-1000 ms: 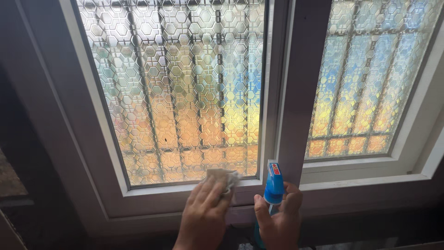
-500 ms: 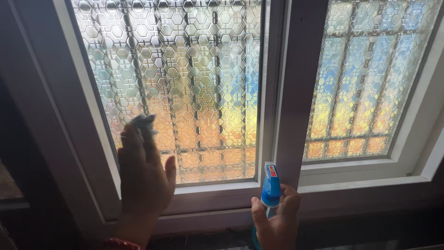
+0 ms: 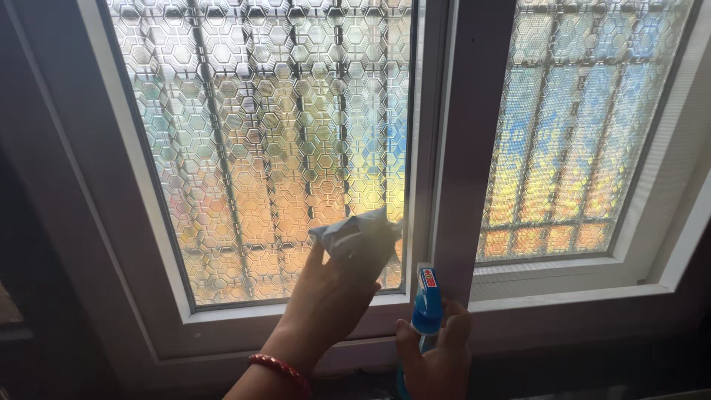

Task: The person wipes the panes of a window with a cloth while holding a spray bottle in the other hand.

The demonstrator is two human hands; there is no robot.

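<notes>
**Wiping the left pane, low right corner in hand**

I am looking down at a two-part window. The left pane [image 3: 274, 141] is filling most of the view: patterned glass with a hexagon relief, light coming through in yellow, orange and blue, dark bars showing behind it. The right pane [image 3: 585, 126] is sitting beyond a wide upright post [image 3: 470, 148], with what looks like a fine mesh over it. The pale frame [image 3: 141, 222] is running round both, and the sill strip [image 3: 563, 292] is lying below the right pane.

My left hand [image 3: 337, 289] is reaching up to the lower right part of the left pane, fingers closed round a crumpled pale cloth [image 3: 355, 231] and pressing it against the glass just beside the frame edge. A red bangle [image 3: 280, 368] is circling that wrist. My right hand [image 3: 437, 359] is waiting low, near the bottom rail, wrapped narrowly about the neck of a blue spray bottle [image 3: 427, 311], its nozzle pointing up and standing in front of the foot of the post.

As I judge it, the cleaning is partway along. I cannot tell from the glass which areas are already wiped; the pattern is hiding any streaks or wet. The cloth is working only this one corner, and the right pane, the post and the sill are showing no cloth on them.
</notes>
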